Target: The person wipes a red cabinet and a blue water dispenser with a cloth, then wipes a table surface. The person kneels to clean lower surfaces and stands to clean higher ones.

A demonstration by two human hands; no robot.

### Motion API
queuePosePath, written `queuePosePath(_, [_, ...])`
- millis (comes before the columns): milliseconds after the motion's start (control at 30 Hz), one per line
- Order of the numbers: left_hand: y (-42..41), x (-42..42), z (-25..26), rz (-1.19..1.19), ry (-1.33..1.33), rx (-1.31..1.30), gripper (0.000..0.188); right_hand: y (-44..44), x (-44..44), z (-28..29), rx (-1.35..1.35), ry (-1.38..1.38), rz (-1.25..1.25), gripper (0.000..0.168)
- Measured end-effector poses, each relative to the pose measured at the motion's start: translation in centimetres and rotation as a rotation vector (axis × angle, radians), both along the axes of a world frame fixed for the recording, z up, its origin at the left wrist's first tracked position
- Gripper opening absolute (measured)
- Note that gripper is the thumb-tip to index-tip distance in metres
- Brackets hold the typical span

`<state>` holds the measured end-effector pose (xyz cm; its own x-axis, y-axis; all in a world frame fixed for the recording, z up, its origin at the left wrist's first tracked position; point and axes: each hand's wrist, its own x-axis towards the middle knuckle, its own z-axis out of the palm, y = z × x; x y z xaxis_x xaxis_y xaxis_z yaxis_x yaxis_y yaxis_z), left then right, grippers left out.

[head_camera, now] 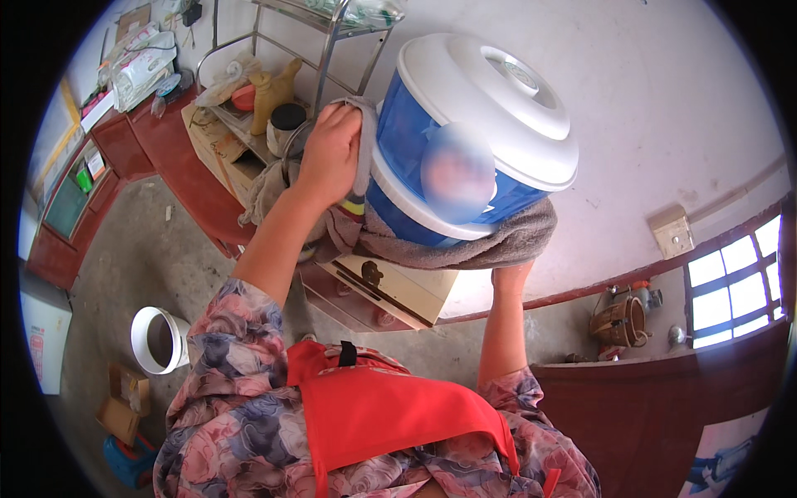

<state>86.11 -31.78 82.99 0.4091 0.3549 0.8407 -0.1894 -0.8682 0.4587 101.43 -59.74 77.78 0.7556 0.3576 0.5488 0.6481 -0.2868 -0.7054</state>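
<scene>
A blue plastic container with a white lid (pixel 492 106) stands before me, tilted in the view, against a white wall. A grey-brown towel (pixel 448 252) wraps round its lower front and runs up its left side. My left hand (pixel 333 149) grips the towel's upper left end beside the container. My right hand (pixel 514 274) is mostly hidden under the towel at the container's lower right; only the wrist and part of the hand show. Below is a cream and brown cabinet or box (pixel 398 289) with a dark stain on its top.
A metal rack (pixel 330 50) rises behind my left hand. Beside it, a cardboard box (pixel 212 146) bears a dark-lidded jar (pixel 286 124) and a yellow figurine-like bottle (pixel 271 93). A white bucket (pixel 177 342) stands on the floor at left. A dark red partition (pixel 635 398) is at right.
</scene>
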Motion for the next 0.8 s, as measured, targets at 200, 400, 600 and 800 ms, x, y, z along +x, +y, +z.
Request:
queuePosePath(200, [-9.1, -2.3, -1.3, -0.04, -0.041, 0.231, 0.012, -0.4, -0.3, -0.5, 0.051, 0.053, -0.051, 0.05])
queuePosePath(400, [-16.0, 0.2, -2.6, 0.067, -0.035, 0.425, 0.012, 1.6, -1.4, 1.4, 0.243, 0.107, -0.008, 0.053])
queuePosePath(600, [-12.4, -1.2, -2.8, 0.238, 0.014, 0.159, 0.021, 0.5, -0.5, 1.9, 0.183, 0.036, 0.019, 0.055])
queuePosePath(800, [-8.9, -1.7, -1.2, 0.176, 0.071, -0.308, 0.023, 0.6, -1.5, 1.5, 0.26, 0.135, 0.092, 0.055])
